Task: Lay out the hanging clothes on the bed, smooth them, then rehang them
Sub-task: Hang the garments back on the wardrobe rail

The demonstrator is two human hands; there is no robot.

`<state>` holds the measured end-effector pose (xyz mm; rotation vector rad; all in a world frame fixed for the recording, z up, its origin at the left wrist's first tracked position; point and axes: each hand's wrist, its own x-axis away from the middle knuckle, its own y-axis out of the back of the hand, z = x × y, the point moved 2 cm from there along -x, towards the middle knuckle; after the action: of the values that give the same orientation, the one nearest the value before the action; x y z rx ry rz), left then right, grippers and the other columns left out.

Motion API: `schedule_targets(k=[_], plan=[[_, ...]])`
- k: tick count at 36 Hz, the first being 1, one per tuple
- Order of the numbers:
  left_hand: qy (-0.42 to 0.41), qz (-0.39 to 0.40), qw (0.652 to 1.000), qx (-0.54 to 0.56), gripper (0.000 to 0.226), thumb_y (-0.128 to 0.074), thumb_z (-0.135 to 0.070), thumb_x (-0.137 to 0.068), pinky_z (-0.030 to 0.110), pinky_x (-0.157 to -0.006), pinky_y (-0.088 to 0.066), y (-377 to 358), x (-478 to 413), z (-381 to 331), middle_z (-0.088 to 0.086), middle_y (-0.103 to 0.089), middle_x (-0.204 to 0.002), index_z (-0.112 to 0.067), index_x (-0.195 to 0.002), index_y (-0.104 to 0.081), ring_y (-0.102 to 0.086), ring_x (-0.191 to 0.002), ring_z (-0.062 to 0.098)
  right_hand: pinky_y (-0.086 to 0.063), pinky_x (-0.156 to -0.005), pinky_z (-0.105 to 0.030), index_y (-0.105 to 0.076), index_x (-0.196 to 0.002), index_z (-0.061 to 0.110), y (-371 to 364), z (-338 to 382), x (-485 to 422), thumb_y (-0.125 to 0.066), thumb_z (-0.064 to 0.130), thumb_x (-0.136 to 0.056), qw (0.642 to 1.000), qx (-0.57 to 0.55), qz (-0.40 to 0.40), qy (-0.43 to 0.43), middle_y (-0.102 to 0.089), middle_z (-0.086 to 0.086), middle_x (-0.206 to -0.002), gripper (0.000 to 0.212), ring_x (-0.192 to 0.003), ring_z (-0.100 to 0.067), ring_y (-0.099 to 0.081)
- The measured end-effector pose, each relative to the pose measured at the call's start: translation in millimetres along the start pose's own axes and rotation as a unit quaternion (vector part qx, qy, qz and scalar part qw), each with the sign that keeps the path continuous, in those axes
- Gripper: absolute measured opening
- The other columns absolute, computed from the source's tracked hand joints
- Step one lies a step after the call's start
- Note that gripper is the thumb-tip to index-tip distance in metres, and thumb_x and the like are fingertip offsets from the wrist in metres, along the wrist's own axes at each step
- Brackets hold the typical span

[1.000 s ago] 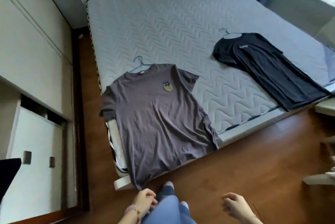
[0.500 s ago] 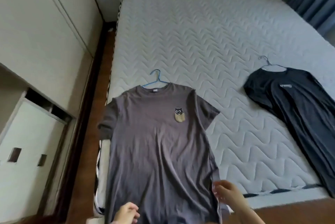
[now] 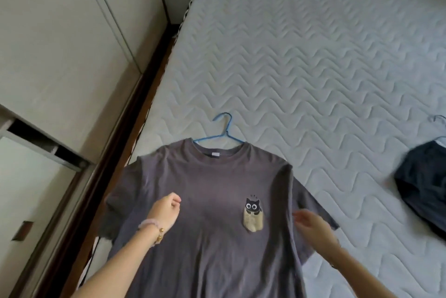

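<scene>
Head view: a grey-brown cotton T-shirt with a cat-in-pocket print (image 3: 212,203) lies front-up at the near left corner of the pale quilted mattress (image 3: 301,68), on a blue wire hanger (image 3: 223,134) whose hook points toward the head of the bed. Its left sleeve overhangs the mattress edge. A dark navy garment (image 3: 424,191) lies well apart, at the right edge of the frame.

Hand state: the left hand (image 3: 166,212) is loosely curled and empty, over the shirt's left chest; contact with the cloth cannot be confirmed. The right hand (image 3: 312,225) is motion-blurred, fingers extended, holding nothing, at the right sleeve seam.

Step in hand, as judged: smoothing.

1. Flatten both palms on the chest panel.
2. Stroke outward from the centre line to the side seams, then downward toward the hem.
3. Treat the vertical fold along the right shoulder seam first.
4. Draw the overhanging left sleeve back onto the mattress.
5. Keep pressure light to avoid shifting the hanger in the collar.
</scene>
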<state>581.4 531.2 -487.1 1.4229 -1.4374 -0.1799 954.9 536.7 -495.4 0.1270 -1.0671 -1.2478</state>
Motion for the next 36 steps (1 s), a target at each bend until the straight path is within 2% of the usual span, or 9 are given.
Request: schedule_targets(k=[3, 7, 12, 16, 19, 23, 29, 33, 36], plan=[[-0.024, -0.041, 0.998, -0.037, 0.027, -0.047, -0.013, -0.094, 0.034, -0.099, -0.046, 8.5, -52.5, -12.6, 0.006, -0.06, -0.125, -0.013, -0.119, -0.057, -0.057, -0.114, 0.023, -0.048, -0.086, -0.035, -0.063, -0.1, 0.026, 18.3, -0.8, -57.7, -0.06, 0.014, -0.085, 0.999, 0.015, -0.041, 0.032, -0.07, -0.003, -0.097, 0.02, -0.097, -0.026, -0.065], [-0.04, -0.094, 0.988, -0.115, 0.04, -0.045, -0.014, -0.095, 0.04, -0.108, -0.038, 18.5, -114.2, -24.0, 0.009, -0.046, -0.142, -0.011, -0.135, -0.046, -0.044, -0.13, 0.029, -0.049, -0.083, -0.038, -0.063, -0.106, 0.02, 41.5, -13.9, -107.6, -0.059, 0.007, -0.083, 0.993, 0.036, -0.107, 0.032, -0.069, -0.007, -0.101, 0.027, -0.09, -0.027, -0.064], [-0.043, -0.121, 0.98, -0.149, 0.048, -0.039, -0.013, -0.097, 0.04, -0.114, -0.028, 15.9, -174.3, -26.2, 0.014, -0.033, -0.151, -0.005, -0.145, -0.033, -0.032, -0.138, 0.031, -0.046, -0.086, -0.039, -0.057, -0.124, 0.009, 62.2, -37.9, -124.0, -0.057, 0.004, -0.086, 0.978, 0.095, -0.182, 0.032, -0.059, -0.014, -0.124, 0.038, -0.105, -0.033, -0.06], [-0.052, -0.123, 0.972, -0.194, 0.053, -0.04, -0.014, -0.096, 0.041, -0.114, -0.027, 10.2, -200.7, -30.9, 0.014, -0.029, -0.153, -0.006, -0.147, -0.027, -0.029, -0.139, 0.032, -0.045, -0.09, -0.044, -0.056, -0.126, 0.006, 66.6, -62.5, -122.7, -0.058, 0.0, -0.084, 0.972, 0.141, -0.187, 0.019, -0.059, -0.02, -0.123, 0.042, -0.107, -0.038, -0.057], [-0.032, -0.124, 0.961, -0.246, 0.048, -0.04, -0.02, -0.097, 0.042, -0.108, -0.032, 13.7, -207.8, -37.6, 0.016, -0.036, -0.148, -0.006, -0.143, -0.034, -0.036, -0.134, 0.034, -0.046, -0.093, -0.047, -0.058, -0.124, 0.007, 64.8, -77.4, -118.1, -0.058, 0.0, -0.084, 0.968, 0.178, -0.175, 0.034, -0.059, -0.017, -0.124, 0.04, -0.107, -0.037, -0.057], [-0.02, -0.118, 0.95, -0.288, 0.04, -0.042, -0.029, -0.097, 0.042, -0.096, -0.043, 21.0, -210.1, -39.7, 0.018, -0.049, -0.133, -0.007, -0.13, -0.046, -0.049, -0.121, 0.036, -0.043, -0.099, -0.048, -0.057, -0.126, 0.008, 61.1, -85.0, -115.7, -0.059, 0.003, -0.086, 0.965, 0.196, -0.166, 0.044, -0.056, -0.013, -0.132, 0.04, -0.118, -0.036, -0.053], [-0.041, -0.053, 0.981, -0.182, 0.03, -0.048, -0.028, -0.096, 0.038, -0.084, -0.046, 22.6, -189.6, -24.3, 0.02, -0.062, -0.119, -0.008, -0.117, -0.054, -0.058, -0.107, 0.037, -0.032, -0.11, -0.043, -0.039, -0.141, 0.012, 48.0, -82.5, -109.6, -0.046, 0.018, -0.096, 0.969, 0.19, -0.154, 0.018, -0.035, -0.007, -0.15, 0.046, -0.136, -0.03, -0.035], [-0.07, -0.105, 0.984, -0.123, 0.016, -0.054, -0.03, -0.094, 0.037, -0.071, -0.042, 28.4, -159.7, -10.9, 0.017, -0.066, -0.095, -0.014, -0.089, -0.057, -0.059, -0.086, 0.033, -0.021, -0.117, -0.041, -0.024, -0.148, 0.018, 42.6, -88.2, -101.8, -0.039, 0.023, -0.099, 0.973, 0.191, -0.125, 0.009, -0.018, 0.0, -0.158, 0.052, -0.144, -0.025, -0.021], [-0.059, -0.134, 0.988, -0.043, 0.021, -0.059, -0.043, -0.086, 0.04, -0.067, -0.049, 37.2, -127.3, -6.1, 0.007, -0.064, -0.076, -0.026, -0.075, -0.053, -0.06, -0.074, 0.033, -0.027, -0.113, -0.038, -0.028, -0.146, 0.018, 47.3, -84.9, -88.2, -0.042, 0.022, -0.098, 0.978, 0.173, -0.116, 0.005, -0.025, -0.001, -0.155, 0.05, -0.141, -0.025, -0.028]])
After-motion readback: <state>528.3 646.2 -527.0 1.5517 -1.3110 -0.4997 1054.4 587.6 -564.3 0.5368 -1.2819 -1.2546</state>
